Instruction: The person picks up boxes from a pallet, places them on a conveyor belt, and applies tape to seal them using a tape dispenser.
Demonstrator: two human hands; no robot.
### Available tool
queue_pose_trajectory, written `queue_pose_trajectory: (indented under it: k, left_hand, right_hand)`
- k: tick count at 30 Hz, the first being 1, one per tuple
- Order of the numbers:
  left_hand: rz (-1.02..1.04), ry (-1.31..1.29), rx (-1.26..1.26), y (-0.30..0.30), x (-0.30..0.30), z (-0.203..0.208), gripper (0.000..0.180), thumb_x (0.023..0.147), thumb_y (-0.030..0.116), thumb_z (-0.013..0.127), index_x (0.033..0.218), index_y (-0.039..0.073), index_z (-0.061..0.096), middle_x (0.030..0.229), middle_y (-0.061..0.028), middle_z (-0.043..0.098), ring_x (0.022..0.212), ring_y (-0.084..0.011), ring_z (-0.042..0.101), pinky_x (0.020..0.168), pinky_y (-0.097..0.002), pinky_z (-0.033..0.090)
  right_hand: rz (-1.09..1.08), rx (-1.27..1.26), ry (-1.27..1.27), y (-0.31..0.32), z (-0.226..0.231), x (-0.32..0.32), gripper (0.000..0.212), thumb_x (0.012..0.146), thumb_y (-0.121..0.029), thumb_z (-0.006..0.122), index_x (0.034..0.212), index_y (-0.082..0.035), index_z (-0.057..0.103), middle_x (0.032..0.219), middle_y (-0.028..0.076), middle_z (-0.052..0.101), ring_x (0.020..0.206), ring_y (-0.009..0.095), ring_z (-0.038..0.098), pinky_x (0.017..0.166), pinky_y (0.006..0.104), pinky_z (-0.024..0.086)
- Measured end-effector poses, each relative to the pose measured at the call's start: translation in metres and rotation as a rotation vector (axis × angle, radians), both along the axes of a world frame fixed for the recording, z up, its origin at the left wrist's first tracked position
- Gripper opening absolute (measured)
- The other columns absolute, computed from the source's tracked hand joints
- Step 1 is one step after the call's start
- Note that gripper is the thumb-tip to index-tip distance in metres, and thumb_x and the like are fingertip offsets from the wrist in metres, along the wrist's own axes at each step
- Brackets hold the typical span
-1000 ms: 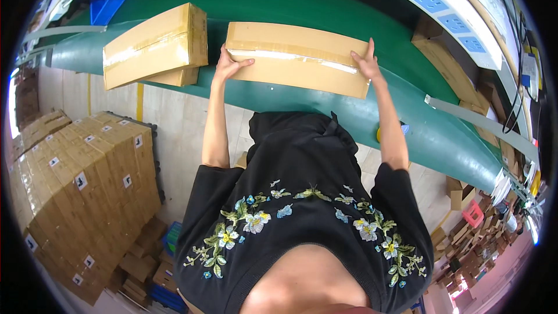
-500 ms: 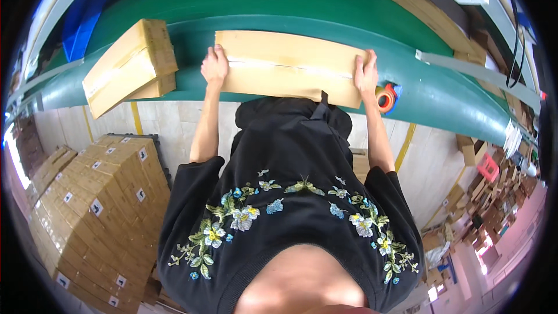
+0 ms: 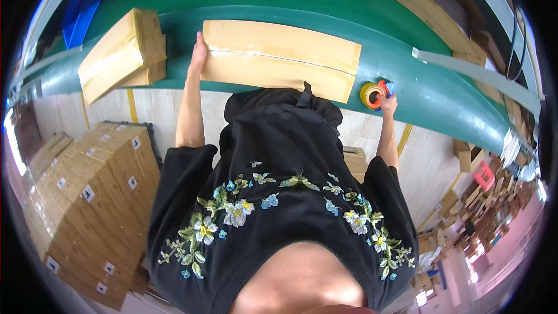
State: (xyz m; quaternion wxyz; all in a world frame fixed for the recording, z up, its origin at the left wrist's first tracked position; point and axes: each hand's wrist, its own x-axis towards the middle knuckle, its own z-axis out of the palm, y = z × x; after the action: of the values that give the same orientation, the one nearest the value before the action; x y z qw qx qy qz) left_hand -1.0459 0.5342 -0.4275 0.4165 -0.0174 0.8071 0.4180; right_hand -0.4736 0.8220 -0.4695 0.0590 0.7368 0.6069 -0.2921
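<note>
A long flat cardboard box (image 3: 279,58) lies on the green work surface in front of me, a seam running lengthwise along its top. Against the box's left end rests my left hand (image 3: 199,55), fingers stretched out along the edge. My right hand (image 3: 388,103) is closed on a tape dispenser (image 3: 378,90) just past the box's right end. The dispenser is red and blue, with a yellowish roll of tape; my fingers are partly hidden by it.
Two cardboard boxes (image 3: 125,52) lie stacked askew on the green surface (image 3: 453,102) at the left. A metal bar (image 3: 465,67) crosses at the right, beside a long open carton (image 3: 427,9). Stacked cartons (image 3: 96,192) fill a pallet at lower left.
My right hand has let go of the box's right end and taken hold of the tape dispenser, which is now tilted. My left hand stays at the box's left end.
</note>
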Motion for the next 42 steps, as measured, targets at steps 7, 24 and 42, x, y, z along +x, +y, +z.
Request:
queue_pose_trajectory:
  k: [7, 24, 42]
  left_hand:
    - [-0.02, -0.115, 0.079, 0.029, 0.008, -0.006, 0.065, 0.096, 0.053, 0.024, 0.132, 0.004, 0.047, 0.129, -0.0141, 0.053, 0.12, -0.0232, 0.048, 0.102, -0.0338, 0.033]
    - [0.187, 0.022, 0.398, 0.015, 0.037, -0.005, 0.053, 0.097, 0.046, 0.035, 0.125, 0.003, 0.051, 0.126, -0.0105, 0.052, 0.117, -0.0194, 0.046, 0.098, -0.0305, 0.035]
    - [0.141, -0.172, 0.487, -0.014, 0.026, 0.049, 0.01, 0.083, 0.01, 0.066, 0.089, 0.002, 0.069, 0.077, -0.0023, 0.067, 0.067, -0.0073, 0.057, 0.06, -0.0221, 0.045]
  right_hand:
    - [-0.298, 0.026, 0.893, 0.02, 0.061, -0.02, 0.055, 0.07, 0.005, 0.058, 0.121, 0.001, 0.039, 0.101, 0.012, 0.06, 0.086, 0.021, 0.061, 0.076, 0.0329, 0.051]
    - [1.452, 0.217, 0.778, -0.126, 0.155, -0.4, 0.082, 0.06, -0.009, 0.07, 0.136, -0.008, 0.04, 0.084, 0.013, 0.05, 0.073, 0.03, 0.056, 0.067, 0.0378, 0.048]
    - [1.543, 0.217, 0.509, -0.136, 0.164, -0.415, 0.081, 0.062, -0.017, 0.067, 0.139, -0.023, 0.039, 0.08, 0.011, 0.052, 0.059, 0.03, 0.059, 0.056, 0.0412, 0.053]
